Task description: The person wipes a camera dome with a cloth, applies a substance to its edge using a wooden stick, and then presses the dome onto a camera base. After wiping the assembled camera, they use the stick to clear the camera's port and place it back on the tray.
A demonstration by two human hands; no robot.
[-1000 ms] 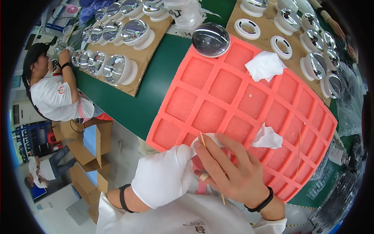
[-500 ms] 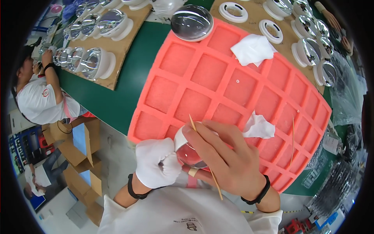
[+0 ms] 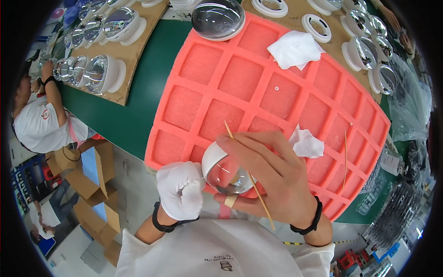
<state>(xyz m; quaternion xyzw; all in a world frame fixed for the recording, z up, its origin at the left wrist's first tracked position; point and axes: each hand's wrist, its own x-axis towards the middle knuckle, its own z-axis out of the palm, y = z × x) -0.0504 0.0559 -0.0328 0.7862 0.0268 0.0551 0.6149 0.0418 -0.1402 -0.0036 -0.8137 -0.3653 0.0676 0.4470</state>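
My curled, gloved left hand (image 3: 181,190) sits at the clear dome (image 3: 226,176) (gripping or only steadying, I can't tell), over the red tray's (image 3: 224,115) near edge. My bare right grips a wooden stick (image 3: 260,199); its point could scratch the dome, loose fingers drop it.

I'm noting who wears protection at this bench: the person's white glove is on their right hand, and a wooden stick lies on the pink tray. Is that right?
Not quite: the head view shows the white glove on the left hand. A wooden stick does lie on the pink tray.
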